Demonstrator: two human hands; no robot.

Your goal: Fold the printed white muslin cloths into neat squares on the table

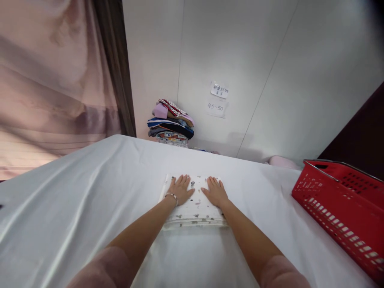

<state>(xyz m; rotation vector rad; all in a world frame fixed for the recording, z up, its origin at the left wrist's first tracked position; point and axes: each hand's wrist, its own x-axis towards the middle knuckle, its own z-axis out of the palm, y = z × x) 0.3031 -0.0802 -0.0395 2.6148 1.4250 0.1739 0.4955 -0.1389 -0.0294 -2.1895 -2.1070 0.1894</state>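
A folded white cloth with small dark prints [195, 210] lies on a table covered with a white sheet [90, 192]. My left hand [181, 188] rests flat on the cloth's left half, fingers stretched out, a bracelet at the wrist. My right hand [215, 191] lies flat on the right half, fingers also spread. Neither hand holds anything.
A red plastic basket [345, 204] stands at the table's right edge. A stack of folded colourful clothes [171, 124] sits by the far wall, under two paper notes [218, 99]. A pink curtain [54, 80] hangs at the left. Something pink [282, 162] lies behind the table.
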